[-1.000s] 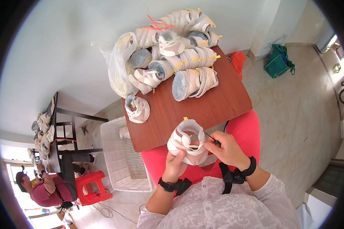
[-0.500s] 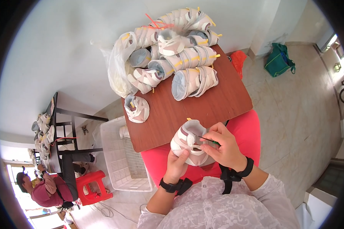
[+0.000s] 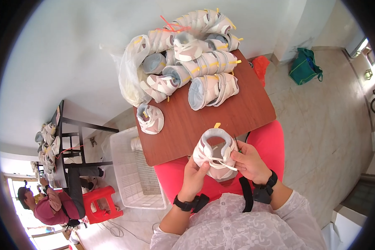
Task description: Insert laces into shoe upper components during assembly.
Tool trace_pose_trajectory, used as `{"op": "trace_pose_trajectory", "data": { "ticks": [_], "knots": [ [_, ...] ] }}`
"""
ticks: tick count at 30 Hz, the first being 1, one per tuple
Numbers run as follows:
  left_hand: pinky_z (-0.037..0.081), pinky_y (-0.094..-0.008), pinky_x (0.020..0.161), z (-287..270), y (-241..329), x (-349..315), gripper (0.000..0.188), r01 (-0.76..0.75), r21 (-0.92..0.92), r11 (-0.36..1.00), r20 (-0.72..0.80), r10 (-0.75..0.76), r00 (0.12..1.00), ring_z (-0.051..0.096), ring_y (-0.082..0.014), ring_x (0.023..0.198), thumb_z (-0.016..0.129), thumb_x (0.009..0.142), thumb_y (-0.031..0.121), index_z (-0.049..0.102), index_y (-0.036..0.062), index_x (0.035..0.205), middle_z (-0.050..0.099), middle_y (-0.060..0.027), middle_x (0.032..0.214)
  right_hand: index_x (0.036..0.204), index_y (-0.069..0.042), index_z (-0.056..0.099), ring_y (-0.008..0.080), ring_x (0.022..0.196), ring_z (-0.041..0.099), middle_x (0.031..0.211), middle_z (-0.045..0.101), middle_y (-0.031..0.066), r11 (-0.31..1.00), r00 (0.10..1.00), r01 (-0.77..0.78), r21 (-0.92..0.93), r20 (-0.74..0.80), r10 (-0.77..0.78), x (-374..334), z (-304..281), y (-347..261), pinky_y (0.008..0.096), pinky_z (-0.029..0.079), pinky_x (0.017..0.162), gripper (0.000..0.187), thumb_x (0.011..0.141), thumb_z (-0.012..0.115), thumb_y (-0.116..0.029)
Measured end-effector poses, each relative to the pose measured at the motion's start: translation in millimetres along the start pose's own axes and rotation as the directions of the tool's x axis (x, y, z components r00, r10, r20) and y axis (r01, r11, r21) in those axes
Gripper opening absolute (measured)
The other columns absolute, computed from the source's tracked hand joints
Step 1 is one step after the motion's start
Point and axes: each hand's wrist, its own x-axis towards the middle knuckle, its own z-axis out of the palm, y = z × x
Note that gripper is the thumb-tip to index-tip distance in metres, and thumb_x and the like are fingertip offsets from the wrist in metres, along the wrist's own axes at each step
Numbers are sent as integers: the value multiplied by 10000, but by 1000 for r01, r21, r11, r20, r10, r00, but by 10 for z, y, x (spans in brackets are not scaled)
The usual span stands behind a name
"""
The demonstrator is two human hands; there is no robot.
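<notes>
Over my lap, at the near edge of the table, is a white and pale pink shoe upper (image 3: 202, 152) with a grey collar and a yellow heel tab. My left hand (image 3: 192, 176) grips its left side, thumb near the toe. My right hand (image 3: 251, 161) closes on its right side and also keeps a thin dark tool (image 3: 236, 143) with a bit of green at its handle; the tool's kind is unclear. A white lace (image 3: 225, 164) crosses the front of the upper, its end sticking out to the right. A single similar shoe upper (image 3: 151, 119) sits on the table's left corner.
The brown table (image 3: 179, 133) bears nested rows of shoe uppers (image 3: 208, 62) and a clear plastic bag (image 3: 129, 75). A white plastic basket (image 3: 125, 187) stands left. Further left, a person (image 3: 50, 208) sits by a red stool (image 3: 99, 205). A green bag (image 3: 305, 66) lies right.
The shoe upper has turned so its opening faces the table. My right hand has shifted from inside the lacing to the upper's right side, and a lace now crosses the front.
</notes>
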Motion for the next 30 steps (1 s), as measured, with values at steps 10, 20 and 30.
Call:
{"op": "trace_pose_trajectory", "data": {
  "ticks": [10, 20, 30],
  "knots": [
    [347, -395, 1041, 125, 177, 77, 416, -252, 176, 952, 68, 244, 967, 354, -271, 1303, 562, 852, -25, 499, 84, 1248, 303, -143, 1416, 1160, -33, 501, 11, 610, 452, 887, 564, -21, 965, 984, 151, -212, -57, -167, -2, 29, 108, 164, 316, 486, 419, 873, 688, -275],
    [281, -395, 1070, 302, 266, 81, 192, -147, 534, 832, 170, 64, 983, 314, -295, 1334, 667, 805, 29, 632, 66, 991, 288, -146, 1438, 1248, 21, 460, 107, 1000, 550, 1129, 569, 65, 915, 973, 195, -354, -49, -227, -23, 36, 29, 262, 477, 842, 481, 875, 678, -189],
    [331, -386, 1029, 372, 185, 100, 171, -177, 650, 739, 43, 197, 979, 403, -302, 1255, 705, 772, 39, 659, 59, 935, 382, -144, 1360, 915, 0, 604, 94, 608, 498, 783, 595, 45, 354, 823, 382, -854, 140, -551, -227, 69, -79, 247, 421, 548, 156, 810, 680, -86]
  ]
}}
